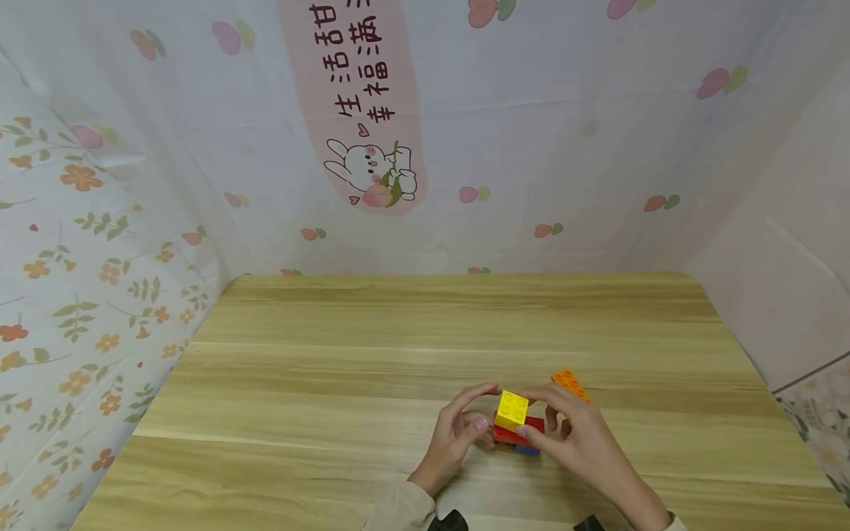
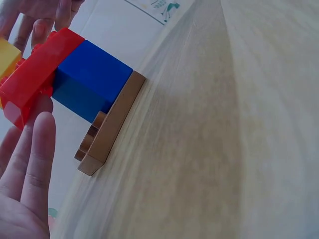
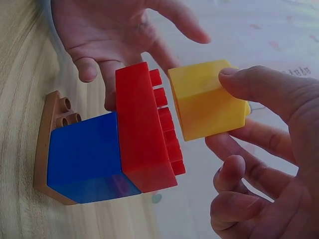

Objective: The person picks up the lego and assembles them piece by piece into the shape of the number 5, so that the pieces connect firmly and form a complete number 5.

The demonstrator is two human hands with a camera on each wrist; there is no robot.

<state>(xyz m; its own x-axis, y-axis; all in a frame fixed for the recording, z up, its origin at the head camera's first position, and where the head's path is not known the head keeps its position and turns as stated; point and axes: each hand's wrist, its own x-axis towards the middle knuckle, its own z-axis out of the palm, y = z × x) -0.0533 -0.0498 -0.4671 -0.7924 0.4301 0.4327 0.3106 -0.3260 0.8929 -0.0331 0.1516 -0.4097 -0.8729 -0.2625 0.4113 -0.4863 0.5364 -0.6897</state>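
Soft, even light, pale sheen on the tabletop (image 1: 372, 398) — wrist views hazier, cloth backdrop (image 3: 279, 45) blurred in the right one

Dark red Chinese lettering (image 1: 336, 63) stands on the pink panel (image 1: 405, 96) of the fruit-print backdrop cloth (image 1: 544, 140). It lies on its side in two columns, running upward: the left reads 生活甜, the right 幸福满; the head view's top edge cuts off what follows. Faint dark marks (image 3: 298, 71) on the cloth in the right wrist view are too blurred to read.
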